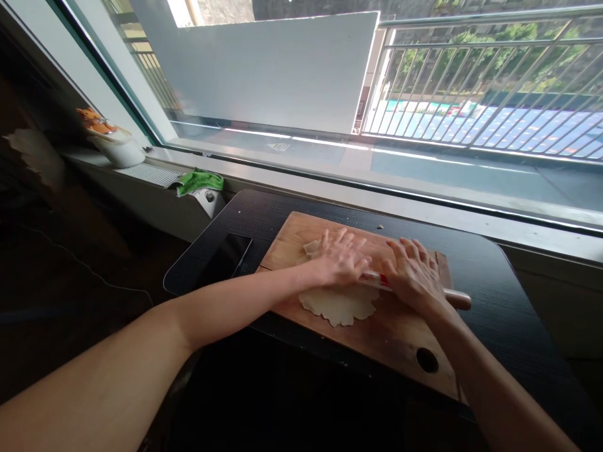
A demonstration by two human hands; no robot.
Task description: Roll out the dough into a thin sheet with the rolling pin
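Resting flat on rolling pin [458, 299]: left hand [343, 258] and right hand [414, 271], fingers spread apart. Dough [340, 306] beneath, close to the near edge of the board [396, 342]. Pin's end juts past the board's right edge.

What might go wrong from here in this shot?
The dough has a ragged edge, so more pressure might split it there. The left hand and right hand lie open over the rolling pin, not wrapped around it, so it might skid. The phone lies near the left forearm, which might knock it.
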